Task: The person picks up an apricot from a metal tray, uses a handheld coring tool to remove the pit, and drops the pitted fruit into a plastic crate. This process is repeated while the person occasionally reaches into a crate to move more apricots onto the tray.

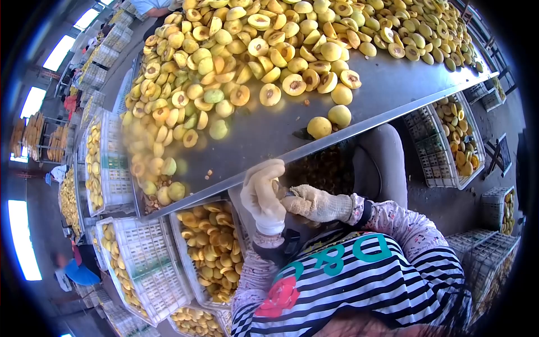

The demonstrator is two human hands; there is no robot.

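Note:
Both hands wear pale gloves and meet just below the metal table's front edge. My left hand (pixel 263 191) has its fingers curled round a small yellowish fruit piece (pixel 275 184), mostly hidden by the glove. Touching it from the right, my right hand (pixel 316 203) is closed on something I cannot make out between thumb and fingers. Halved yellow fruits with brown centres (pixel 270 94) and whole ones are heaped on the metal table (pixel 247 137). Two whole fruits (pixel 319 127) lie near its front edge.
Crates of fruit stand left of my legs, one crate (pixel 210 247) right below the table edge. Another crate (pixel 449 140) is at the right, with stacked crates (pixel 485 247) behind. A person's arm (pixel 154 8) shows at the top left.

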